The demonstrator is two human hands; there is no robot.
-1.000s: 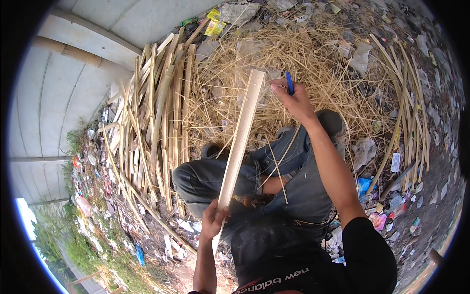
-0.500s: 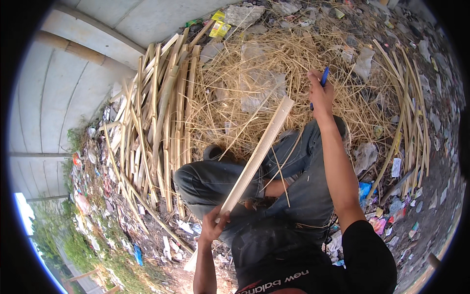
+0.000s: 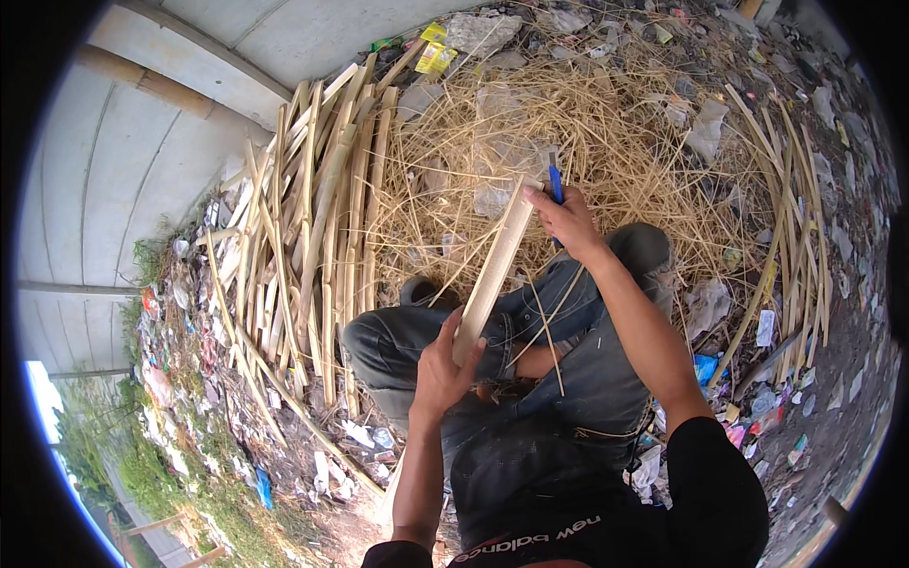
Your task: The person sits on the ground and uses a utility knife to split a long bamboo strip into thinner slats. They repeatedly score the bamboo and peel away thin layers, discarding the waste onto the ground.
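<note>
A flat, pale split-bamboo strip (image 3: 497, 263) slants up across my lap, its far end pointing away to the right. My left hand (image 3: 443, 371) is wrapped round its lower part, the thumb along one edge. At the far end, my right hand (image 3: 568, 222) touches the strip with thumb and fingertips. That same hand grips a blue utility knife (image 3: 556, 185), whose narrow dark tip points away from me. A few thin bamboo slivers (image 3: 547, 331) lie across my crossed, jeans-clad legs.
Long split-bamboo pieces (image 3: 327, 189) are piled at the left beside a grey panel wall (image 3: 123, 180). Thin bamboo shavings (image 3: 625, 123) cover the ground ahead. A bundle of slim strips (image 3: 791, 218) lies at the right. Litter is scattered all around.
My left hand has slid up along the bamboo strip. My right hand, with the utility knife, has come left and nearer to me, and now touches the strip's far end.
</note>
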